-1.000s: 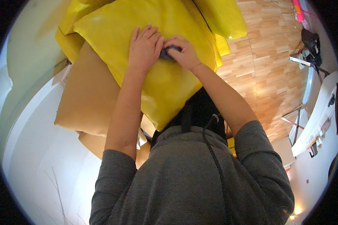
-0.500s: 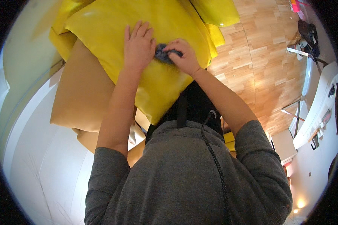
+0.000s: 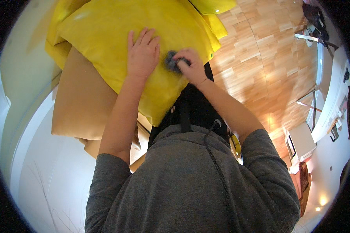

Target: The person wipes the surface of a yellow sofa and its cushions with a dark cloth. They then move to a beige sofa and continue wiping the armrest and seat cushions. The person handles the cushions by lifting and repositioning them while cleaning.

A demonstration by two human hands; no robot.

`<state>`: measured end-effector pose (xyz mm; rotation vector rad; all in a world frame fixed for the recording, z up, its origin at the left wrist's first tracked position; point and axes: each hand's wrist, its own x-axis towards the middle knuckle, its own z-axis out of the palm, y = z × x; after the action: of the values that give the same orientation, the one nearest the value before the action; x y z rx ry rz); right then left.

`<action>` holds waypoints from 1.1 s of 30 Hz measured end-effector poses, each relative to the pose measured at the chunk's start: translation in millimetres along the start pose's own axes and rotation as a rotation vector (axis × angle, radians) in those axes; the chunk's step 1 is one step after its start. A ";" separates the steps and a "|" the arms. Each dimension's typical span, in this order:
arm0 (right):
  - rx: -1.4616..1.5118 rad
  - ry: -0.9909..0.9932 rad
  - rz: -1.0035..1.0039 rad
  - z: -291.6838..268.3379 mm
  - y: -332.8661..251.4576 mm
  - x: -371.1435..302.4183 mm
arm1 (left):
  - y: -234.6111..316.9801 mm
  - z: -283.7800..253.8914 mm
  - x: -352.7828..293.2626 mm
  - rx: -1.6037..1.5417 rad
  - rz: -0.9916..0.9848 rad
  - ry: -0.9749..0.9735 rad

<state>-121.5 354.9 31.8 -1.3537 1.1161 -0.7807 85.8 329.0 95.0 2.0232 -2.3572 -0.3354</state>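
Observation:
A smooth yellow cushion [image 3: 101,35] with a leather-like cover lies in front of me, one corner pointing toward my lap. Flat on its surface rests my left hand [image 3: 143,54], fingers stretched out and slightly spread. To the right of it, my right hand [image 3: 191,66] is closed around a bunched dark grey-blue cloth [image 3: 172,61], which touches the yellow cover. The cloth and the fingers on it are a little blurred, and part of the cloth is hidden by the hand.
A tan cushion [image 3: 83,97] sits left of the yellow one, beside a pale wall [image 3: 31,50]. Wood flooring [image 3: 249,58] stretches out on the right. Farther right stand a white box-like unit [image 3: 302,140] and a white surface with small items on it.
My right hand and the cloth have shifted slightly nearer to me over the yellow cover. My left hand stays spread on it. The whole view has tilted a little.

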 end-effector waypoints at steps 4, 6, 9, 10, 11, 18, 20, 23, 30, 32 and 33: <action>-0.126 0.311 0.168 -11.9 48.1 9.0 | 6.7 -2.6 4.7 0.034 -0.003 -0.042; -0.182 0.225 0.119 12.0 55.1 -16.7 | 8.1 -4.7 7.5 0.058 -0.006 -0.042; -0.104 0.190 0.142 38.4 21.5 -43.3 | 7.5 -3.3 8.4 0.093 -0.002 -0.023; -0.086 0.166 0.145 37.0 21.5 -45.4 | 7.1 -2.6 8.9 0.089 -0.009 -0.026; -0.056 0.136 0.130 31.1 20.5 -41.7 | 6.6 -1.9 8.5 0.084 -0.016 -0.030; -0.226 0.306 0.002 -5.9 39.5 65.5 | 45.8 2.6 42.4 0.123 -0.161 -0.112; -0.311 0.285 -0.012 7.2 53.6 79.2 | 36.5 32.0 45.0 0.105 -0.118 -0.128; -0.292 0.272 -0.033 36.1 41.6 48.8 | 27.4 38.8 37.4 0.125 -0.078 -0.182; -0.070 0.323 0.187 9.1 34.8 92.3 | 21.7 38.1 37.6 -0.039 -0.109 -0.146; -0.207 0.315 0.147 6.4 42.5 129.0 | 23.7 40.0 38.2 -0.064 -0.107 -0.108; -0.273 0.307 0.127 7.8 49.1 141.0 | 24.8 40.8 37.8 -0.075 -0.110 -0.090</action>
<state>-76.7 231.7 -39.9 -1.3999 1.5818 -0.7801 49.3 301.6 54.7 2.1508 -2.2489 -0.5203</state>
